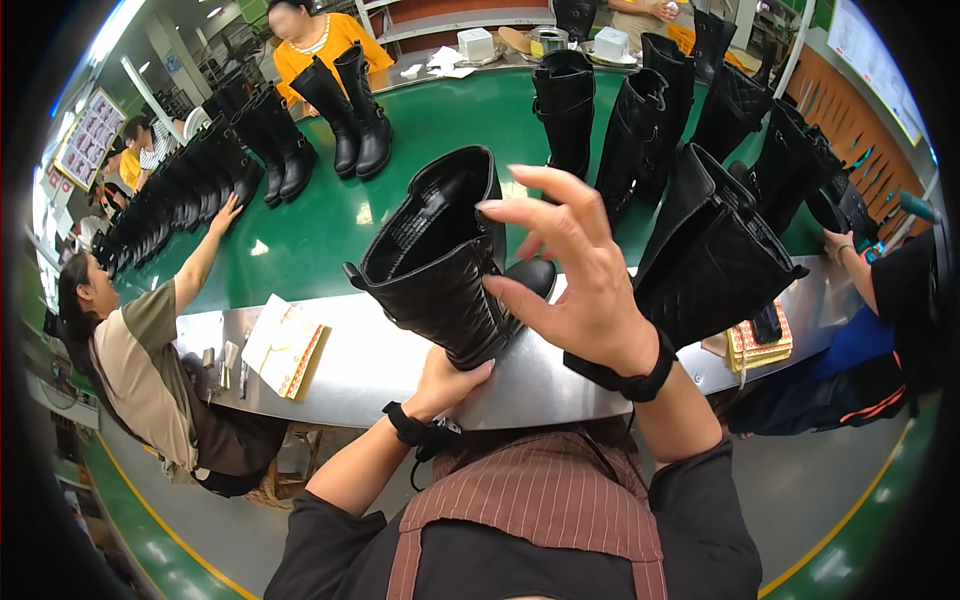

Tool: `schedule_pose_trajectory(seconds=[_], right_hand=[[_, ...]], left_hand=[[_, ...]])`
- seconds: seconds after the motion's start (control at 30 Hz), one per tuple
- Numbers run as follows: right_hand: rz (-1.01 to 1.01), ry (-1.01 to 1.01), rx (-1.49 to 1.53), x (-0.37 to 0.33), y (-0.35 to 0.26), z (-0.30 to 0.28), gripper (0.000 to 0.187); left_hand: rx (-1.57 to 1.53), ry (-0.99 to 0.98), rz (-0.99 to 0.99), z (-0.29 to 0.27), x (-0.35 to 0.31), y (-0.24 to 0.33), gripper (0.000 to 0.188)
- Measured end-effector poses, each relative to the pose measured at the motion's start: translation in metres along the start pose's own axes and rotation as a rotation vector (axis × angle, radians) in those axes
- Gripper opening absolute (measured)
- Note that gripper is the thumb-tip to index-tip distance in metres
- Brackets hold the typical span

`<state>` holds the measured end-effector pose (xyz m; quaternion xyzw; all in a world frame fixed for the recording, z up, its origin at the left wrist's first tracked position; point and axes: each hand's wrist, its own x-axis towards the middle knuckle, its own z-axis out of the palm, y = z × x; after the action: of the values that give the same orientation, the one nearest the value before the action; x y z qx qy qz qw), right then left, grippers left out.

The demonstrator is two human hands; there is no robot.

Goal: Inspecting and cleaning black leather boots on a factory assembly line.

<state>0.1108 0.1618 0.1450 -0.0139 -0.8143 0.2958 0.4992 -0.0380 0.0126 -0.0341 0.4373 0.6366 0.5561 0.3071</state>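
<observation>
A black tall boot [435, 270] with a quilted shaft stands before me, tilted, its wide top opening toward me and its toe pointing away to the right. Low down at the back, by the heel and ankle, my left hand [447, 385] is wrapped round it. My right hand [575, 270] is raised at the boot's right side with fingers spread and curved; its thumb and fingertips are close to the shaft, and I cannot tell whether they touch it. Just right of that hand, a second black quilted boot [705, 260] stands tilted on the metal edge.
The green belt [430, 120] carries several black boots [350, 115] along the far left and right. A metal ledge [370, 350] borders it, with a paper pad [285, 345] at left and a booklet [760, 345] at right. Co-workers [150, 370] sit on both sides.
</observation>
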Motion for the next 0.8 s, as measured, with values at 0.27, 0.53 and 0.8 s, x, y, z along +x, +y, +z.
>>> schedule_pose_trajectory(seconds=[0.27, 0.53, 0.8], right_hand=[[-0.082, -0.194, -0.121, 0.019, 0.004, -0.005, 0.04], [0.156, 0.232, 0.017, -0.015, 0.001, 0.03, 0.033], [0.624, 0.014, 0.223, -0.021, 0.002, 0.04, 0.016]], left_hand=[[0.03, 0.014, -0.02, -0.001, -0.001, -0.006, 0.038], [0.01, -0.004, -0.1, -0.002, -0.001, -0.005, 0.045], [0.068, -0.021, -0.09, -0.005, -0.001, -0.004, 0.045]])
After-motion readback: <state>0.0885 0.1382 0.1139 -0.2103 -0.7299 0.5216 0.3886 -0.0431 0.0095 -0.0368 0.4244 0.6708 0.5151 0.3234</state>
